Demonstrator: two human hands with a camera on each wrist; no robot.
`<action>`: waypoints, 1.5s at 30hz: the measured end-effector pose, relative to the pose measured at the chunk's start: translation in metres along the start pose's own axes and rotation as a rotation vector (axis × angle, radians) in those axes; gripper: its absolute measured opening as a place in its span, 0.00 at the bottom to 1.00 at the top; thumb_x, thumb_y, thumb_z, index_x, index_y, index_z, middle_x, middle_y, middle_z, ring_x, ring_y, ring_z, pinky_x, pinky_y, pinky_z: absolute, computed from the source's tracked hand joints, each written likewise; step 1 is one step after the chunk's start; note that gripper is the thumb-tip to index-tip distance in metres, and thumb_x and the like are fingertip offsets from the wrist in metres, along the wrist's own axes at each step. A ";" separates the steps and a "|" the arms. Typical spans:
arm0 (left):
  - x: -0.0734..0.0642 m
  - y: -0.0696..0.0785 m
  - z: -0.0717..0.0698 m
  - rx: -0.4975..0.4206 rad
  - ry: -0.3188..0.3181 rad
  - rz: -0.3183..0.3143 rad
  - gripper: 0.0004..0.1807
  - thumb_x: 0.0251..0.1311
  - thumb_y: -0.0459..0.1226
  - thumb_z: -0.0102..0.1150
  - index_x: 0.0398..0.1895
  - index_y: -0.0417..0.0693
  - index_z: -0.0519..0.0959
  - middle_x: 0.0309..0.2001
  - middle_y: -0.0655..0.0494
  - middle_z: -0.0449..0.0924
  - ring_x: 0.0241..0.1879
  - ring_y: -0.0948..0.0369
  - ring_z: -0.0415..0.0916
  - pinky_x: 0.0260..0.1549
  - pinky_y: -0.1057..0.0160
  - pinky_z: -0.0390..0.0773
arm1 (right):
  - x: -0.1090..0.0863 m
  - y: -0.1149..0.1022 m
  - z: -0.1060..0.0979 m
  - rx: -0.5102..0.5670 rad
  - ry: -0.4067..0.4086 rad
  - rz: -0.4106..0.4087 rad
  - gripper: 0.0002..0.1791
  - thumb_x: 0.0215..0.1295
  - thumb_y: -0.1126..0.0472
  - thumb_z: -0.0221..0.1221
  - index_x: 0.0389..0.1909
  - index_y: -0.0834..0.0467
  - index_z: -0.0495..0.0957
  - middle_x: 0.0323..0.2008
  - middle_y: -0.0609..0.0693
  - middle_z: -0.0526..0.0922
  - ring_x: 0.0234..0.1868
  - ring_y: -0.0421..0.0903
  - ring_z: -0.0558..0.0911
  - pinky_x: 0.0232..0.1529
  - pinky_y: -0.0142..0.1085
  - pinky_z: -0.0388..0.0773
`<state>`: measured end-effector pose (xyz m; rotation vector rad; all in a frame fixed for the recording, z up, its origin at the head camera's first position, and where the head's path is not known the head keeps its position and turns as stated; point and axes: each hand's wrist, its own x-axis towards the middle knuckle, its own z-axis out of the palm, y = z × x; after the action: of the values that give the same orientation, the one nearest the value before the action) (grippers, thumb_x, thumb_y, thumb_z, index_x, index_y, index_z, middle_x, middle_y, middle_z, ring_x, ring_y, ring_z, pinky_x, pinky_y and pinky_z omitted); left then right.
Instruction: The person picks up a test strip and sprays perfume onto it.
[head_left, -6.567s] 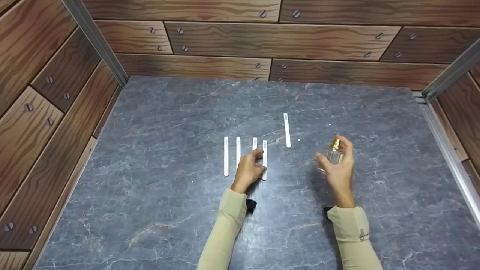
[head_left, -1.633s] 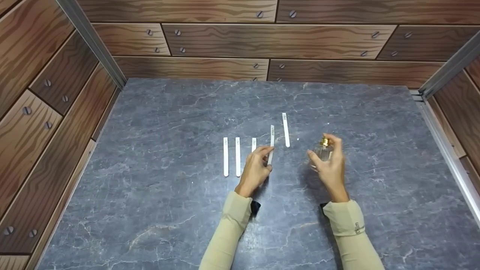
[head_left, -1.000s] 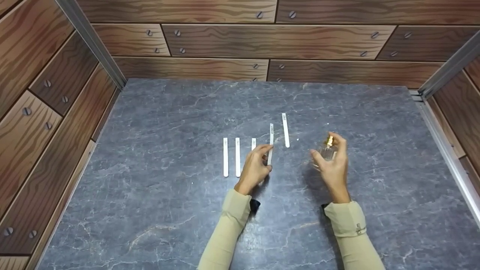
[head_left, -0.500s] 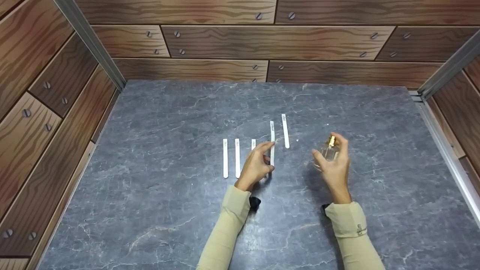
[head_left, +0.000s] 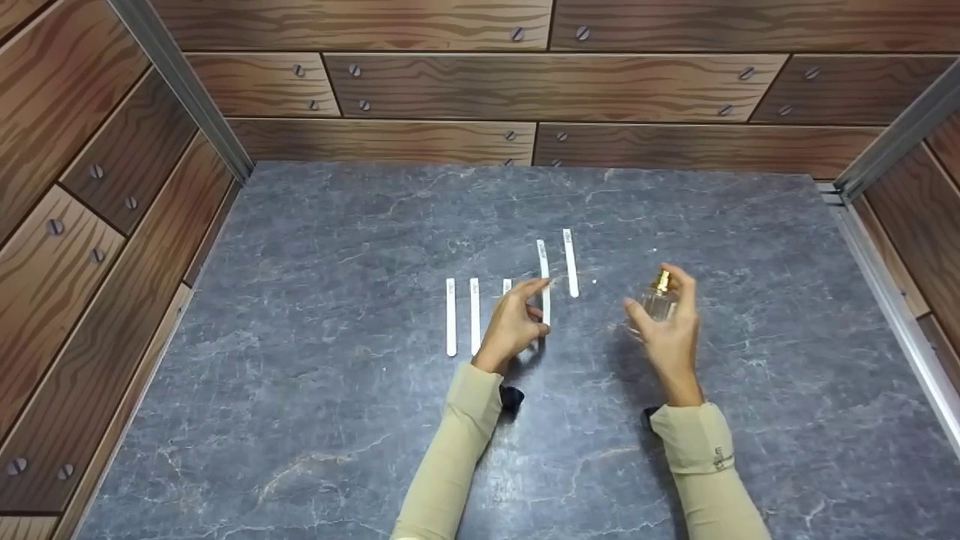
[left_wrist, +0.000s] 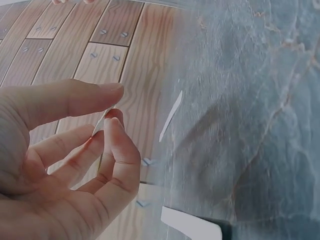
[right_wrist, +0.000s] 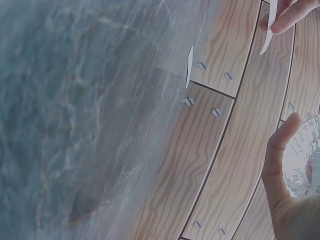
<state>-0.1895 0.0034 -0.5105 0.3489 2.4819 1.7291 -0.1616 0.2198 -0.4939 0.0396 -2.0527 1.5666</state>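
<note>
Between thumb and fingers, my left hand (head_left: 511, 324) pinches a white perfume test strip (head_left: 543, 259), raised off the table with its printed end pointing away from me. Seen in the left wrist view, that test strip (left_wrist: 102, 121) is almost edge-on. My right hand (head_left: 675, 349) grips a clear glass perfume bottle (head_left: 657, 306), its index finger on the gold spray top (head_left: 661, 280). The nozzle's opening cannot be made out. In the right wrist view, the ridged glass of the bottle (right_wrist: 300, 160) shows beside the thumb, and the held strip appears at the upper right.
Left of my hand lie two parallel strips (head_left: 451, 319), and a third strip (head_left: 508, 284) is mostly covered by the hand. Farther back, another strip (head_left: 571, 264) lies alone. Wood-patterned walls (head_left: 555, 86) border the grey marbled table (head_left: 315, 420).
Since the oldest frame, my left hand has lifted the strip at the row's right end and carried it slightly right. The bottle has moved a little left overall, staying in my right hand.
</note>
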 end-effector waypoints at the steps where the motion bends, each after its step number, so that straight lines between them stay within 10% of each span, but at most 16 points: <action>1: 0.000 -0.001 0.001 -0.008 0.000 -0.004 0.40 0.44 0.13 0.64 0.68 0.34 0.73 0.68 0.43 0.71 0.36 0.59 0.80 0.31 0.69 0.81 | 0.000 0.000 0.000 -0.002 0.001 -0.001 0.35 0.54 0.78 0.68 0.64 0.67 0.68 0.47 0.58 0.74 0.43 0.45 0.74 0.37 0.26 0.74; 29: 0.018 -0.011 0.007 -0.077 0.052 -0.061 0.34 0.46 0.15 0.63 0.62 0.31 0.77 0.59 0.37 0.79 0.33 0.55 0.85 0.23 0.69 0.81 | -0.001 0.000 0.000 0.011 -0.005 0.054 0.35 0.54 0.79 0.67 0.64 0.66 0.68 0.48 0.60 0.74 0.43 0.46 0.75 0.37 0.26 0.77; 45: 0.028 -0.016 0.012 0.043 0.066 -0.007 0.25 0.49 0.17 0.60 0.55 0.29 0.82 0.52 0.41 0.83 0.30 0.62 0.82 0.23 0.75 0.74 | 0.000 0.002 0.000 0.026 0.008 0.049 0.35 0.52 0.79 0.67 0.63 0.67 0.69 0.46 0.52 0.74 0.43 0.42 0.74 0.41 0.27 0.74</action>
<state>-0.2167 0.0156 -0.5283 0.2909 2.5662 1.7146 -0.1625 0.2208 -0.4954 -0.0071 -2.0410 1.6203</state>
